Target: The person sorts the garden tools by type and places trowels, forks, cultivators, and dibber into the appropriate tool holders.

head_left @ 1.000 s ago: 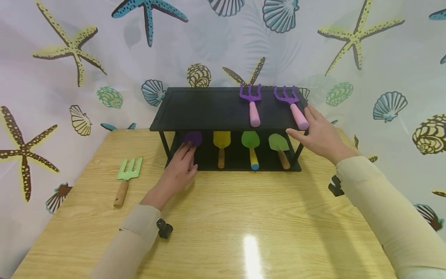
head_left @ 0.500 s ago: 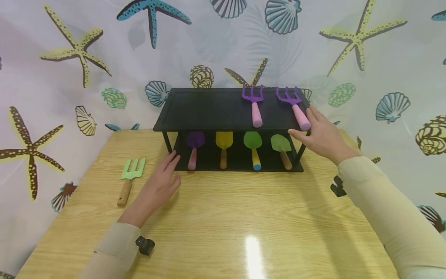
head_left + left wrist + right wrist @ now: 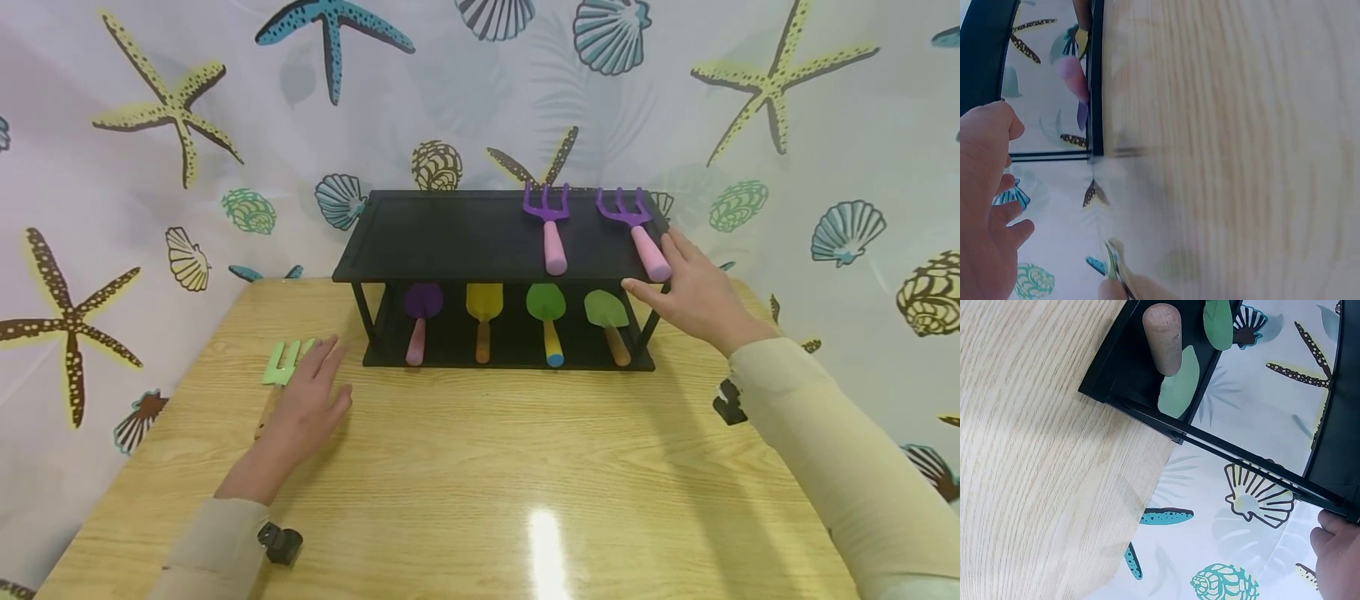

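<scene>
My left hand (image 3: 303, 412) hovers over or touches a hand fork with light green tines (image 3: 275, 369), its fingers extended and loosely spread. The hand covers much of the fork's wooden handle; contact is hard to tell. In the left wrist view, the fork (image 3: 1111, 265) lies past the fingers. At the right end of a black two-tier rack (image 3: 442, 237), my right hand (image 3: 701, 300) rests against the top tier, thumb at the front edge and fingers along the side. Beside it on the top lie two purple hand forks with pink handles, one slanted (image 3: 643, 242) and one straighter (image 3: 553, 237).
The lower tier holds a purple trowel (image 3: 423, 302), a yellow shovel (image 3: 484, 302), a green trowel (image 3: 546, 302) and a light green trowel (image 3: 606, 310), handles forward. A wooden table (image 3: 465, 467) carries the rack. A sea-patterned cloth (image 3: 480, 92) hangs behind.
My left hand has left the purple trowel on the lower tier and moved left to the light green hand fork. The right hand has stayed at the rack's right end.
</scene>
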{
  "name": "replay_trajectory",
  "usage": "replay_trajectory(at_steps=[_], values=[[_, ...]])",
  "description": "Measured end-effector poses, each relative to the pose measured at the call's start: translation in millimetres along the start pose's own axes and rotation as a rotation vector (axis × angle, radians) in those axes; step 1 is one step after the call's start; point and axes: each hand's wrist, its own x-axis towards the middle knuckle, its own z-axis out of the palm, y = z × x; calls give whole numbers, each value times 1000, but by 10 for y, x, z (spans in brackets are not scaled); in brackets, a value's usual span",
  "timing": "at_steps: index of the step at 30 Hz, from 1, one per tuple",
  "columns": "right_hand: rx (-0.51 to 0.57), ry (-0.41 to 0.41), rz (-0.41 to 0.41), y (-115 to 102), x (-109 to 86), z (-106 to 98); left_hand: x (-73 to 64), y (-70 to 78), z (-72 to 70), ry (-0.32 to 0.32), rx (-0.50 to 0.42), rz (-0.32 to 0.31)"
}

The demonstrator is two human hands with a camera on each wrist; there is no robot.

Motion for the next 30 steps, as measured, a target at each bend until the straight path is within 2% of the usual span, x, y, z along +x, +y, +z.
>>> replay_trajectory(at_steps=[6,13,20,30], values=[[-1,-3,0,-16,-10,-12,-79,-164,-54,-3,25,-63],[-1,3,-4,-21,-4,-9,-194,-352,-120,41,25,-89],[0,4,1,-10,4,-6,-301,-511,-139,38,19,-124],[6,-7,10,-12,-5,-12,-372,-583,-126,-84,8,-193]])
